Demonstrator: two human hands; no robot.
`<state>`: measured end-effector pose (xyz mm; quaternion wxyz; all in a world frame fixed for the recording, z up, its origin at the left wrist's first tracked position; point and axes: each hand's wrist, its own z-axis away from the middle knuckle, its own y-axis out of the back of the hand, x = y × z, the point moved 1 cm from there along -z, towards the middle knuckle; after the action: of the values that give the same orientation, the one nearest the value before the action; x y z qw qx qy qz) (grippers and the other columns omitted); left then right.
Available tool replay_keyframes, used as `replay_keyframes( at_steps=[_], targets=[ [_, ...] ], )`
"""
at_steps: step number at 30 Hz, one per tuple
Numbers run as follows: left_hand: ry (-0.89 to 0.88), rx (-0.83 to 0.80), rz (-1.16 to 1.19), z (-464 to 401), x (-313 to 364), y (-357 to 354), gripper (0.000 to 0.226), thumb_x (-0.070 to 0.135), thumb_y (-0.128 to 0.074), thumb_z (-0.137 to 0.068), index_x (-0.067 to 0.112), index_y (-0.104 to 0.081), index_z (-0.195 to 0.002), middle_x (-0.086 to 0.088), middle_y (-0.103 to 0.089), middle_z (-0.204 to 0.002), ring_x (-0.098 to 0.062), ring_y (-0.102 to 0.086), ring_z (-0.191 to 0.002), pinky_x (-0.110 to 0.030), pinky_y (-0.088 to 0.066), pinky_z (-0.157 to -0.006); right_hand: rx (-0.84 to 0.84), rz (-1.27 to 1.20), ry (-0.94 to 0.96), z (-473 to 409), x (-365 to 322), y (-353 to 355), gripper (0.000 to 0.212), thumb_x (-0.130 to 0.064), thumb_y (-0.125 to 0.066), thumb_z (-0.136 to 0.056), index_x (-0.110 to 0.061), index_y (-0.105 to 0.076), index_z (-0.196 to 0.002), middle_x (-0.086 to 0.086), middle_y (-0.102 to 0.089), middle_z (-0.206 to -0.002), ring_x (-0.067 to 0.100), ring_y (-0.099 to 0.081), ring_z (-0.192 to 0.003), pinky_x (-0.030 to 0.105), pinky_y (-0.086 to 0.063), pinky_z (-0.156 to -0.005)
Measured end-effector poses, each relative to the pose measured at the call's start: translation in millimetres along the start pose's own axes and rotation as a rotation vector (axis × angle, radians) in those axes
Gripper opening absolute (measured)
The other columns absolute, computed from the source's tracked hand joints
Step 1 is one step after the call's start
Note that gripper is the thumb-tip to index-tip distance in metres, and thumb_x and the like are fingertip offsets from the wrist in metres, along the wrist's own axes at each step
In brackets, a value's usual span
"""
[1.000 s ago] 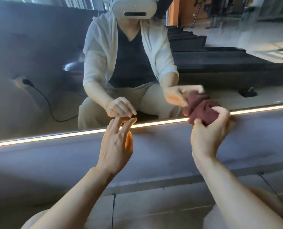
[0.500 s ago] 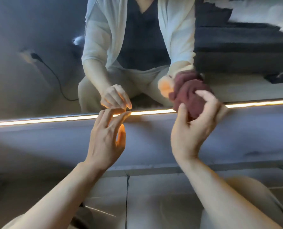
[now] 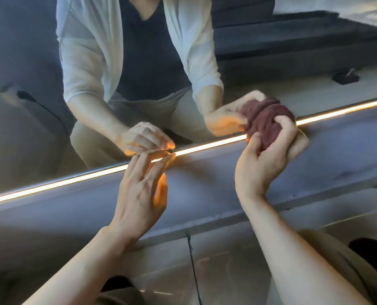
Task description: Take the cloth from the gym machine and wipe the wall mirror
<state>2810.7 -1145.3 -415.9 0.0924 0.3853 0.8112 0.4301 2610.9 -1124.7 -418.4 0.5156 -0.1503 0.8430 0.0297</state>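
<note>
Right hand presses cloth at mirror's bottom edge.

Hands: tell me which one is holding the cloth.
The right hand: its fingers curl round the bunched maroon cloth at the mirror's bottom edge. The left hand holds nothing, fingers extended.

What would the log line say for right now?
right hand: grips maroon cloth at mirror bottom edge | left hand: fingers straight, tips at light strip | step: wiping
</note>
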Motion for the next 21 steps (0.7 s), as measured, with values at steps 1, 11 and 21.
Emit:
replay_keyframes(
  at_steps=[1,11,21],
  targets=[
    [-0.014,-0.014,0.005,0.3,-2.2,0.5,0.055,-0.014,-0.071,-0.074,0.001,-0.064,-0.126,-0.02,-0.059,-0.126,-0.034,-0.053,-0.115,-0.035,-0.042,-0.099,-0.043,0.036,0.058,11.1,-0.1,-3.1,0.038,0.004,-0.056,-0.081,0.0,-0.062,-0.118,0.024,-0.046,-0.126,0.032,-0.055,-0.116,0.022,-0.048,-0.095],
    [-0.107,-0.186,0.053,9.2,-12.7,12.2,0.067,-0.005,-0.075,-0.075,0.007,-0.055,-0.138,-0.015,-0.049,-0.141,-0.033,-0.043,-0.125,-0.047,-0.042,-0.104,0.052,0.06,-0.079,26.9,0.0,1.1,0.04,0.011,-0.06,-0.082,-0.003,-0.061,-0.119,0.02,-0.044,-0.128,0.025,-0.057,-0.113,0.006,-0.044,-0.092],
    [-0.097,-0.119,0.106,-0.1,-10.5,15.4,0.062,-0.008,-0.071,-0.073,0.005,-0.059,-0.132,-0.015,-0.056,-0.131,-0.034,-0.049,-0.113,-0.042,-0.04,-0.099,-0.096,0.053,-0.129,75.0,-17.2,1.7,0.044,0.013,-0.062,-0.084,-0.02,-0.057,-0.112,0.008,-0.043,-0.122,0.012,-0.054,-0.106,0.007,-0.046,-0.084]
  ],
)
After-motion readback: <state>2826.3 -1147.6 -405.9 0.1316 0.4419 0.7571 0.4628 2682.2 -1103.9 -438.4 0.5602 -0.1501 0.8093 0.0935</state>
